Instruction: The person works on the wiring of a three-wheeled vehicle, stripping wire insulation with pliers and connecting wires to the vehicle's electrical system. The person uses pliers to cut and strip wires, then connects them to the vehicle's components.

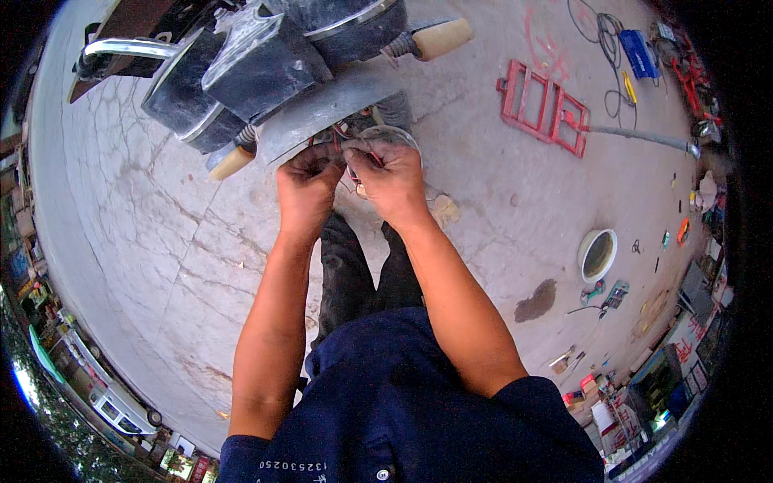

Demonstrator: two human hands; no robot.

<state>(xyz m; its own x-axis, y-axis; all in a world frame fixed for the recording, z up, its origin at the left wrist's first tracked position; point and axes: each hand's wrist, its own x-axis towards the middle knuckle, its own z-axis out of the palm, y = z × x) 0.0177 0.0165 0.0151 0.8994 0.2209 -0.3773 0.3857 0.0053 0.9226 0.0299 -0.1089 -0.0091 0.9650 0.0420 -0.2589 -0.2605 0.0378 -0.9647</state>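
At the top stands the end of a dusty vehicle with a grey curved panel (322, 106), a black boxy part (266, 68) and pale yellow lamps: one turn signal (443, 39) on the right, another turn signal (232, 163) on the left. Under the panel, thin red and dark wires (339, 129) come out beside a round rim (407, 137). My left hand (310, 181) is closed, its fingers pinched at these wires. My right hand (390, 173) meets it there, thumb and fingers pressed together on the wires. Both sets of fingertips are dark with grime and partly hide what they hold.
A red metal frame (555, 121) with a long bar lies on the concrete at the right. Farther off are a blue case (638, 54) with cables, a white-rimmed bucket (611, 249), scattered tools (616, 294) and a dark stain (537, 300). A van (121, 410) stands at lower left.
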